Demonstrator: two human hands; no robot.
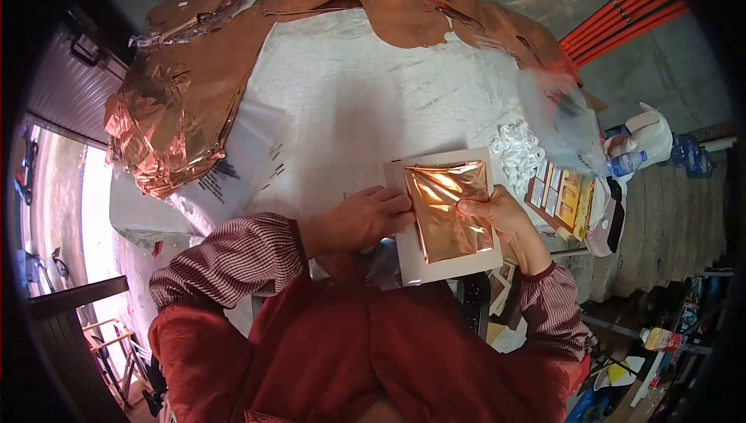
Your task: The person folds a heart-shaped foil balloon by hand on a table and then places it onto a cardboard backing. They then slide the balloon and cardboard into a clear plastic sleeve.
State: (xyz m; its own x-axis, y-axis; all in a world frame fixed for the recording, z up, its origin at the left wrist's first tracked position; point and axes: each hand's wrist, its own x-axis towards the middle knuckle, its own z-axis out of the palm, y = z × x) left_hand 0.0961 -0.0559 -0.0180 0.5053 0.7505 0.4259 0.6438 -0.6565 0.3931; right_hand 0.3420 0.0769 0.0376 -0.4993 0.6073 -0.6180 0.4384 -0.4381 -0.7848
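Note:
A folded copper-coloured foil sheet (447,225) lies against a light cardboard piece (443,270), held over my lap at the table's near edge. My right hand (501,215) grips both from the right, its thumb pressed on the foil. At the left edge of the card is my left hand (364,219), its fingers curled together beside the foil; what they pinch, if anything, is hidden. White looped cords (516,151) lie just beyond the card. Next to them is a printed brown and yellow package (561,201).
Crumpled copper foil (167,132) covers the left of the white-covered table (311,89). Brown foil pieces (408,15) line the far edge. Clear plastic bags (556,116) lie at right, near bottles (626,163) and a white cap (602,233). Red poles (622,15) stand beyond.

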